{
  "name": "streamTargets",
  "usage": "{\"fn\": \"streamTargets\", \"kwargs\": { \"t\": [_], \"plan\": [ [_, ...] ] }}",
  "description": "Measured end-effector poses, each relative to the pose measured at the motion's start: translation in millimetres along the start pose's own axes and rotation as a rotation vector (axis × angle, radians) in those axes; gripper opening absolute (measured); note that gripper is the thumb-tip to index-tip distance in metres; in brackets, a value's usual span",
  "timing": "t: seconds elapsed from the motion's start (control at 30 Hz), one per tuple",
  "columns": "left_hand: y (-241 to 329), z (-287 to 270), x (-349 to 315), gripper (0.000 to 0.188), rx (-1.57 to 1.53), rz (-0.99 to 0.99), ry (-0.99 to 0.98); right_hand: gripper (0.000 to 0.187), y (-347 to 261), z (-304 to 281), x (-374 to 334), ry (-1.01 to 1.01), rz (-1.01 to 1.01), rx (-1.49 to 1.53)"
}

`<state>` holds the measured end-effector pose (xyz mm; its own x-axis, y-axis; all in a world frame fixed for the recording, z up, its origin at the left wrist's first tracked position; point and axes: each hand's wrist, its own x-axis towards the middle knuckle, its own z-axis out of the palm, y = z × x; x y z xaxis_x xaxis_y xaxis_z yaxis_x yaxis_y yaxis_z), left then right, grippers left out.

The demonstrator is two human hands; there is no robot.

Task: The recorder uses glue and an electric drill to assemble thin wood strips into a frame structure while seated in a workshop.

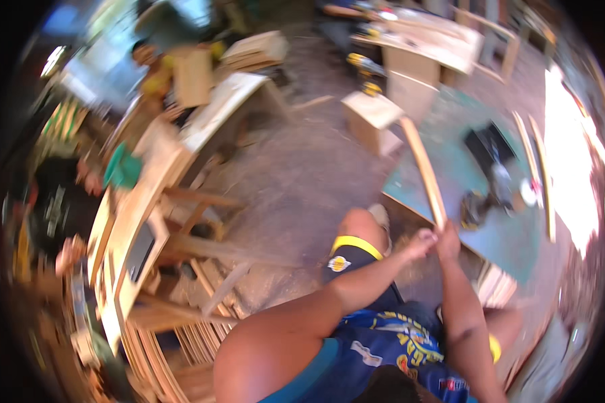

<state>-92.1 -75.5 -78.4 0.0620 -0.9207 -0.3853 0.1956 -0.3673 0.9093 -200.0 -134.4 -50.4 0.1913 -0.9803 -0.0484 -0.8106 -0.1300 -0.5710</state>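
My right hand (448, 243) is closed around the near end of a long, narrow wooden strip (423, 168). The strip points away from me, its far end beside a small wooden box (373, 111). Close against the right hand, at the strip's near end, is my left hand (420, 244). Its fingers are drawn together in a pinch; blur hides what, if anything, is between them. Under and beside the strip stands a green-topped table (413, 178). On it lie a dark power drill (476, 209) and a black case (489, 148).
More wooden strips (543, 174) lie along the table's right side. A yellow cordless drill (366, 70) stands on the wooden box. At left, a wooden frame (144, 195) holds a green bucket (122, 166); co-workers are beyond it. Stacked boards (255, 50) sit farther back.
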Motion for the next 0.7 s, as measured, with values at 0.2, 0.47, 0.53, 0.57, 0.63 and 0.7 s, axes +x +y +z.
{"fn": "streamTargets", "kwargs": {
  "t": [0.2,0.47,0.53,0.57,0.63,0.7],
  "plan": [
    [6.9,12.9,11.3,0.044,-0.032,0.013,-0.057,0.034,8.0,-12.4,6.2,-0.055,0.047,-0.116],
    [4.2,-0.5,15.2,0.042,0.019,-0.026,-0.058,0.068,30.1,-85.0,-20.5,-0.165,0.036,-0.086],
    [-1.9,-2.5,19.3,0.029,0.081,-0.038,-0.033,0.064,66.4,-116.3,-28.6,-0.196,0.048,-0.08],
    [-6.2,-3.6,20.9,0.029,0.081,-0.044,-0.033,0.06,87.5,-134.7,-26.5,-0.179,0.119,-0.084],
    [-17.2,-6.5,25.0,0.016,0.067,-0.034,-0.016,0.05,134.9,-177.6,-11.7,-0.107,0.245,-0.092],
    [-30.2,-13.1,29.4,0.014,0.087,-0.044,-0.039,0.044,179.4,-210.8,17.0,0.034,0.404,-0.163]
  ]
}}
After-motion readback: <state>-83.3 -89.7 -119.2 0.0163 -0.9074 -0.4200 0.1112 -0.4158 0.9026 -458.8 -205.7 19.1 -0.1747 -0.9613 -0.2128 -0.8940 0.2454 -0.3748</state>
